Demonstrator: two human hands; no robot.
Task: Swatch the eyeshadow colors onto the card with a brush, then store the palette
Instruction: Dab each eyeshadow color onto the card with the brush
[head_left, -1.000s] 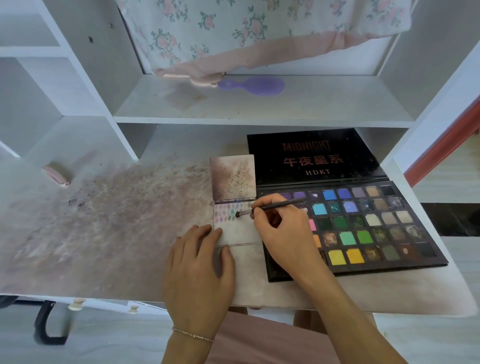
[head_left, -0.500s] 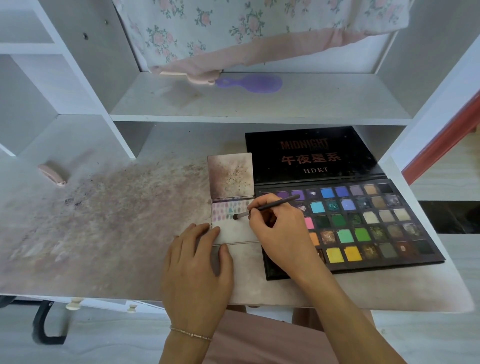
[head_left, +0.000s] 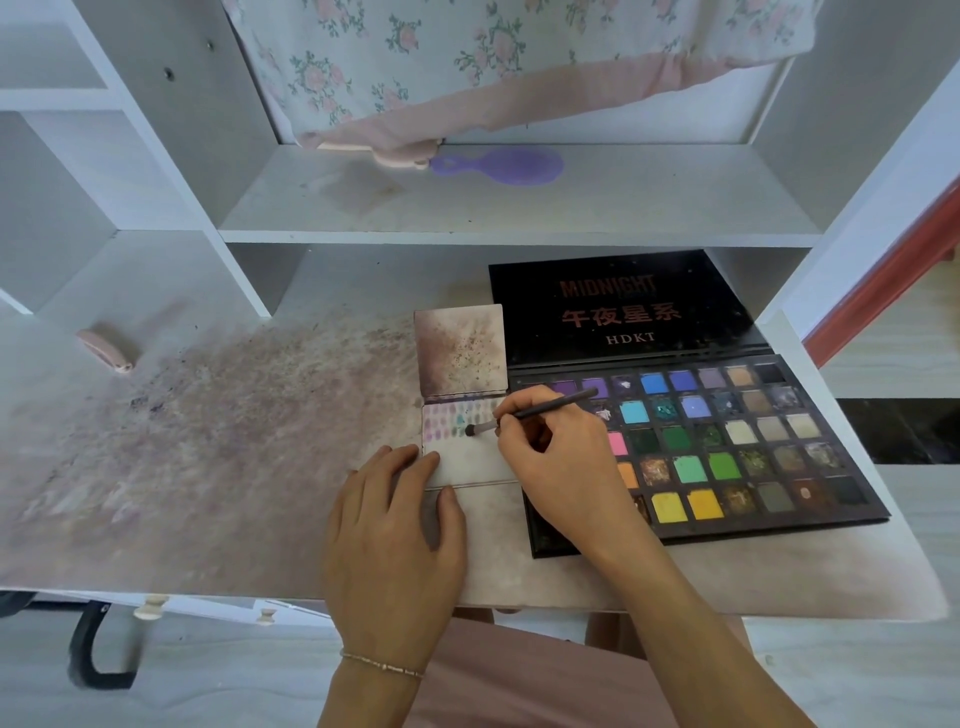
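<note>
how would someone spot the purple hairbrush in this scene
Look at the white shelf above the desk, behind the open eyeshadow palette. The hairbrush lies flat there under the floral cloth's pink hem, the only purple thing beside a pink one.

Right hand (head_left: 561, 457) pinches the brush (head_left: 524, 415), tip on the card (head_left: 467, 457); left hand (head_left: 395, 540) pins the card beside the open palette (head_left: 727, 447).

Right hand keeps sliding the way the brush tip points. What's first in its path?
The right hand aims the thin dark brush leftward, so probably the pastel swatch marks on the white card, then the stained desk.
</note>
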